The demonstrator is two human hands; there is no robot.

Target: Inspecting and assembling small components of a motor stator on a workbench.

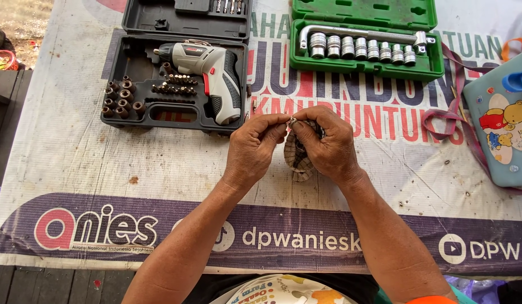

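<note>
My left hand and my right hand meet over the middle of the table. Together they hold a small patterned cloth pouch that hangs between the palms. The fingertips of both hands pinch a small metal piece at the pouch's top edge. Most of the pouch is hidden by my fingers.
A printed banner covers the table. An open black case with a white cordless screwdriver and several bits lies at the back left. A green socket set case lies at the back right. A pale blue bag sits at the right edge.
</note>
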